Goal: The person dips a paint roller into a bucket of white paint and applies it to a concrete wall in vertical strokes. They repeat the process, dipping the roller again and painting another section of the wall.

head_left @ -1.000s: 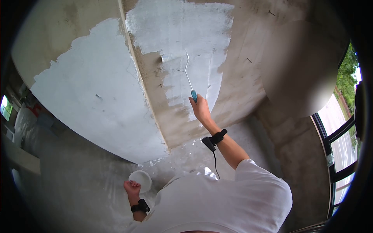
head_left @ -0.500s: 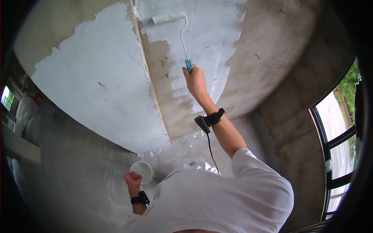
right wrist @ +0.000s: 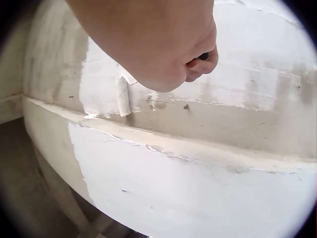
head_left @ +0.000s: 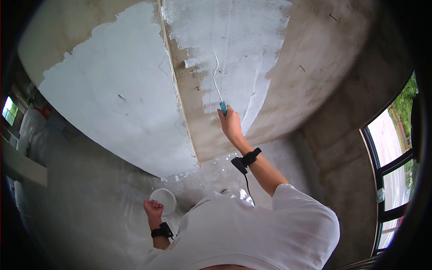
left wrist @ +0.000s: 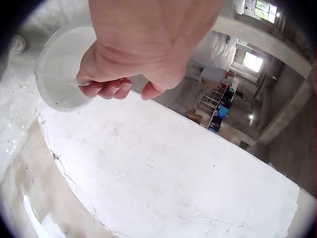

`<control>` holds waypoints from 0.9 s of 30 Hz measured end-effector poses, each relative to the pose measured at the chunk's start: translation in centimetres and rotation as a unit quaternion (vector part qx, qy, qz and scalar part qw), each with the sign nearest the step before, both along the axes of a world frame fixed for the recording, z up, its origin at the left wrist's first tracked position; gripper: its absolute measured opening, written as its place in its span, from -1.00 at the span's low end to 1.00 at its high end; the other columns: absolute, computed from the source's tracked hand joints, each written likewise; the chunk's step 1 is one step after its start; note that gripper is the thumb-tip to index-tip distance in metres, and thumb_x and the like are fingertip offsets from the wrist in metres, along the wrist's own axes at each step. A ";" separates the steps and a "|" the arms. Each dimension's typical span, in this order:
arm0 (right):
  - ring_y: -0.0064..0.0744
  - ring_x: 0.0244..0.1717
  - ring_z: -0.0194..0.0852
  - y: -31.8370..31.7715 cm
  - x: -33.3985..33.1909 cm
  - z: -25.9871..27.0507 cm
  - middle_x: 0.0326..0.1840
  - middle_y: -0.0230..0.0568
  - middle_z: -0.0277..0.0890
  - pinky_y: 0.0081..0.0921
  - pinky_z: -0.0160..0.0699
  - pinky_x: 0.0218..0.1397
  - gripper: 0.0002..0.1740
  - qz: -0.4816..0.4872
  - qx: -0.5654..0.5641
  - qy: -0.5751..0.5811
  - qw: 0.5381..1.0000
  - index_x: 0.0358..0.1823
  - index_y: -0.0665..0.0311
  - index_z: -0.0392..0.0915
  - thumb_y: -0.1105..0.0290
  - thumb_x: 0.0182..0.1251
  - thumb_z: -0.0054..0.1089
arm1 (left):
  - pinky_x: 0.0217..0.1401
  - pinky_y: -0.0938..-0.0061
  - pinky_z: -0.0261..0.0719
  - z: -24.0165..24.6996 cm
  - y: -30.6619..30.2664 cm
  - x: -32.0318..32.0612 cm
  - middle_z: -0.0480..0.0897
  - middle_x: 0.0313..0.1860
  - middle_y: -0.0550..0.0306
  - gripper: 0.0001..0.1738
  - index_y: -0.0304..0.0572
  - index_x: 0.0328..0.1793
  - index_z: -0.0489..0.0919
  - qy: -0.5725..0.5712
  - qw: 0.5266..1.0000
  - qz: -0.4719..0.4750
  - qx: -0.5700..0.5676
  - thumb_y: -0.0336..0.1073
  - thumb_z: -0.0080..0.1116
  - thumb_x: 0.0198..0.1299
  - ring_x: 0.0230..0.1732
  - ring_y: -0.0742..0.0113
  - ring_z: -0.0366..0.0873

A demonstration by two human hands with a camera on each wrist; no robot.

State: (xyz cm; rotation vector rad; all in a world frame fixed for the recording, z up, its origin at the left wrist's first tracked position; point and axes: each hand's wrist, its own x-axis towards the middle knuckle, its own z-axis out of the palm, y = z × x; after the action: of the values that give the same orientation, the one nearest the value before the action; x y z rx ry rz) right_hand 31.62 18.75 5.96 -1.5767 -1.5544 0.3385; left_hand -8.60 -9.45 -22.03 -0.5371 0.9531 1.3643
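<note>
The right hand (head_left: 231,127) grips the teal handle (head_left: 223,107) of a paint roller. The white roller sleeve (head_left: 192,62) lies against the wall at the left edge of a white-painted patch (head_left: 238,31), near bare plaster. In the right wrist view the sleeve (right wrist: 123,96) shows beyond the curled right hand (right wrist: 163,44). Low down, the left hand (head_left: 154,209) is beside a round white bucket (head_left: 167,197). Seen in the left wrist view, the left hand's fingers (left wrist: 106,89) are curled round the thin handle (left wrist: 58,78) of the bucket (left wrist: 64,101).
A raised ridge (head_left: 177,96) divides the painted left wall section (head_left: 117,108) from the right one. Nails (head_left: 302,68) stick out of the bare plaster. Paint spots lie on the grey floor (head_left: 103,202) by the wall's foot. A black-framed window (head_left: 396,157) is at right.
The roller and the right hand moved up the wall, then back down. The left hand still holds the bucket, with little movement.
</note>
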 end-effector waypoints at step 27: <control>0.41 -0.45 0.41 0.9 -7.3 5.4 -0.58 0.28 0.42 0.06 0.32 -0.40 -0.67 0.055 0.016 0.097 0.994 -0.30 0.44 0.33 0.30 0.42 0.20 | -0.47 0.41 0.14 1.3 -1.5 0.3 0.19 -0.70 0.34 -0.80 0.01 -0.47 0.34 0.003 1.000 0.025 -0.006 -0.10 -0.09 0.09 -0.67 0.42 0.10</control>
State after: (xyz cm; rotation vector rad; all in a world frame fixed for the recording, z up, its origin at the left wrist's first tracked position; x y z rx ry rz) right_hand 24.32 19.67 11.38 -1.3942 -1.4901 0.5104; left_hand -8.32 -10.90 -20.70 -0.5686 0.9586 1.4057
